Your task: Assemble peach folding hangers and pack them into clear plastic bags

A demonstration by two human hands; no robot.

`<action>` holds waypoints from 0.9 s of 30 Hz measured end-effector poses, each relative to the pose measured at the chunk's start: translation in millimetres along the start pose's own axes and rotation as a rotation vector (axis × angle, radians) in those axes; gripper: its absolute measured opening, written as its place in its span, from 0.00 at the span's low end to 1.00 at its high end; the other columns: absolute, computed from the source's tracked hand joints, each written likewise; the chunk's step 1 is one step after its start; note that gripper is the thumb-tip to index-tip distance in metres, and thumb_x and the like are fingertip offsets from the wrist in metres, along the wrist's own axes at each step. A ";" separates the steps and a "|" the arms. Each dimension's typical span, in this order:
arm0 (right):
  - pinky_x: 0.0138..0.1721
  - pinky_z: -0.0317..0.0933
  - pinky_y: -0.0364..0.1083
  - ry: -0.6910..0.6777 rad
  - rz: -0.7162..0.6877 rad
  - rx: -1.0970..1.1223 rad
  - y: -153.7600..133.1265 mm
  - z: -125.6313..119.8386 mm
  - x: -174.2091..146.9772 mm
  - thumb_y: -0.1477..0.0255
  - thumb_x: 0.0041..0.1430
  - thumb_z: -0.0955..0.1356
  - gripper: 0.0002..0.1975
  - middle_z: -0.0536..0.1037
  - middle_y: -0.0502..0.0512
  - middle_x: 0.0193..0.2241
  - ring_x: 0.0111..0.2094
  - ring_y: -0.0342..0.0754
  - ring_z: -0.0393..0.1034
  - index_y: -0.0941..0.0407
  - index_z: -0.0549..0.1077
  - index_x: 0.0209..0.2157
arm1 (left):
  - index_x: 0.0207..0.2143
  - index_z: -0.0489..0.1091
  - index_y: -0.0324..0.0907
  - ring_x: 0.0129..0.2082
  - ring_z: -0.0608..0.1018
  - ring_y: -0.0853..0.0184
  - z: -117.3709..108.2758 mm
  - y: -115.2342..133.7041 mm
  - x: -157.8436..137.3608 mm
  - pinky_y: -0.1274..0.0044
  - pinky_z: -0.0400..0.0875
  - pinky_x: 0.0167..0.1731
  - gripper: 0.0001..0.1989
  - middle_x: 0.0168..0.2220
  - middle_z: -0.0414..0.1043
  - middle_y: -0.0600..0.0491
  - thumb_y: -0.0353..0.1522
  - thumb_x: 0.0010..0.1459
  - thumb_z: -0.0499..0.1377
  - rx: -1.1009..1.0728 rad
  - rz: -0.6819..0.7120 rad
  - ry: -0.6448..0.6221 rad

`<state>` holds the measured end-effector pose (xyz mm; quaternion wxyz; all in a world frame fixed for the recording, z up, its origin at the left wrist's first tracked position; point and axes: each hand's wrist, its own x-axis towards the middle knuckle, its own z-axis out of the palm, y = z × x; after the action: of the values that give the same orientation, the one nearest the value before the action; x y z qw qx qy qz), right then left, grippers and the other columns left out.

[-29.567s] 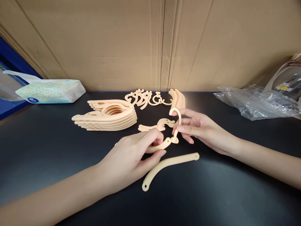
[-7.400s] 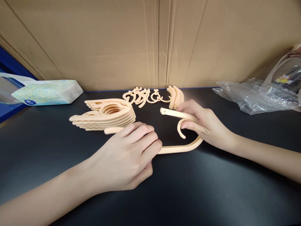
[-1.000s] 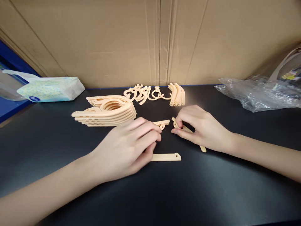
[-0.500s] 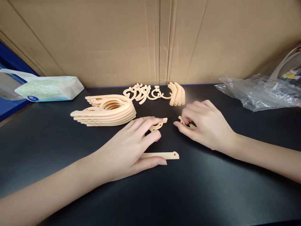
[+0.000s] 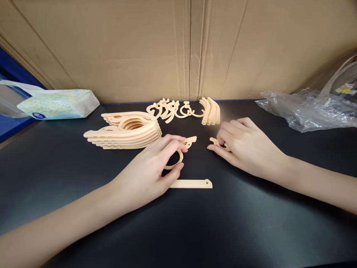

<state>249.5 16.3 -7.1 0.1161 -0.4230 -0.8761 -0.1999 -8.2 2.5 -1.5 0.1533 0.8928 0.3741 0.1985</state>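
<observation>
My left hand [image 5: 150, 162] is closed on a beige plastic hanger piece [image 5: 192, 141], thumb and fingers around its round curved part. The piece's narrow end pokes out past the fingertips. Just below the thumb, a flat beige bar [image 5: 192, 184] with a small hole lies on the table; its left end is hidden under the hand, so I cannot tell whether it joins the piece. To the right, my right hand [image 5: 245, 149] pinches a small beige hanger hook [image 5: 214, 141], mostly covered by the fingers. A gap separates the hook from the hanger piece.
A stack of beige hanger pieces [image 5: 125, 137] stands behind my left hand. Several loose hooks [image 5: 170, 111] and a row of curved bars [image 5: 210, 111] lie at the back. A tissue pack [image 5: 58, 104] sits left, clear plastic bags [image 5: 295, 111] right. Cardboard [image 5: 125, 48] walls the rear.
My left thumb has lifted off the bar and moved up to the hanger piece, exposing more of its ring. The hook has turned slightly in my right hand, which hardly shifted.
</observation>
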 end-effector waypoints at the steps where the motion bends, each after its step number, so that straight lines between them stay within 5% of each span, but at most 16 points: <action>1: 0.41 0.56 0.49 0.001 -0.020 0.011 0.2 0.1 0.2 0.68 0.70 0.61 0.16 0.73 0.55 0.29 0.30 0.48 0.68 0.59 0.70 0.29 | 0.47 0.66 0.45 0.56 0.73 0.63 0.4 -0.9 0.0 0.69 0.70 0.55 0.08 0.59 0.67 0.50 0.33 0.67 0.52 -0.024 -0.009 0.000; 6: 0.39 0.56 0.49 0.035 -0.084 0.086 2.2 3.1 1.5 0.72 0.70 0.60 0.13 0.71 0.54 0.29 0.30 0.47 0.65 0.59 0.69 0.30 | 0.51 0.65 0.46 0.58 0.71 0.64 2.5 -5.5 -0.2 0.73 0.74 0.50 0.11 0.61 0.66 0.51 0.36 0.69 0.52 -0.070 -0.023 0.011; 14: 0.37 0.57 0.46 0.013 -0.033 0.469 7.1 7.9 1.3 0.70 0.65 0.65 0.10 0.68 0.51 0.29 0.32 0.47 0.63 0.55 0.63 0.30 | 0.43 0.64 0.46 0.67 0.59 0.57 -2.2 4.3 -3.0 0.63 0.59 0.62 0.11 0.62 0.63 0.48 0.38 0.61 0.61 0.021 0.183 -0.106; 19: 0.37 0.59 0.45 0.006 -0.062 0.575 8.2 8.1 2.7 0.69 0.69 0.63 0.09 0.69 0.53 0.33 0.35 0.47 0.64 0.54 0.61 0.33 | 0.39 0.63 0.45 0.69 0.56 0.61 -4.5 5.2 -1.7 0.59 0.52 0.65 0.01 0.57 0.66 0.47 0.32 0.67 0.54 0.056 0.217 -0.200; 27: 0.22 0.52 0.42 0.102 0.005 0.517 4.1 3.4 -0.9 0.64 0.74 0.55 0.13 0.66 0.45 0.24 0.19 0.41 0.57 0.53 0.57 0.33 | 0.41 0.61 0.45 0.67 0.59 0.65 -1.3 2.8 -0.3 0.64 0.54 0.64 0.06 0.50 0.68 0.49 0.35 0.72 0.48 0.034 0.182 -0.152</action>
<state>253.3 19.4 -9.4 0.2649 -0.3710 -0.8900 0.0101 -7.4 0.5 0.7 0.1473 0.9380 0.2824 0.1370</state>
